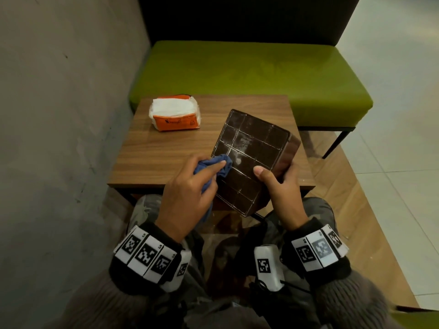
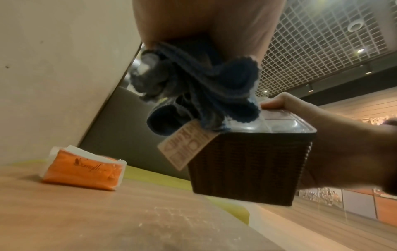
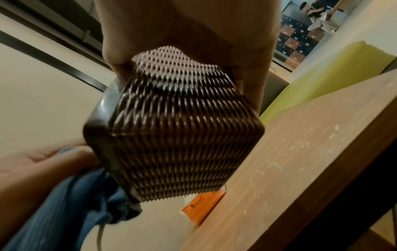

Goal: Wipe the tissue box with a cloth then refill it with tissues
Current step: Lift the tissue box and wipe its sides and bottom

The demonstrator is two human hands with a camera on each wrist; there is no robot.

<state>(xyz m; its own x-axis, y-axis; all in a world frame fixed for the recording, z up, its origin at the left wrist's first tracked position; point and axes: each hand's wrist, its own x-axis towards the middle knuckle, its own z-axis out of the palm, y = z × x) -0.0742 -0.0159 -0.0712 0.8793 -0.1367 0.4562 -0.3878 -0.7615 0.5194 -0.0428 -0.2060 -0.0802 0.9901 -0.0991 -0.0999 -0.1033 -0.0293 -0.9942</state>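
- Holding the tissue box [image 1: 251, 150] tilted above the near edge of the desk [image 1: 166, 148], gridded flat face turned up toward the head camera.
- Gripped by the right hand [image 1: 278, 188]: thumb [image 1: 261, 173] pressed on the gridded face near its right edge, remaining fingers wrapped round the woven side, as seen from the right wrist.
- Bunched in the left hand [image 1: 187, 193], a blue cloth [image 1: 222, 166], fingers curled round it and one finger laid straight across the wad.
- Touching the box's gridded face at its left edge with the cloth; pale smears across that face.
- Hanging from the cloth in the left wrist view, a beige label [image 2: 185, 146], just in front of the box's woven wall.
- Lying on the far left part of the desk, well apart from the box, an orange pack of tissues [image 1: 175, 116] with white sheets showing at its top.
- Standing behind the desk, a green bench [image 1: 249, 74] against a dark backrest.
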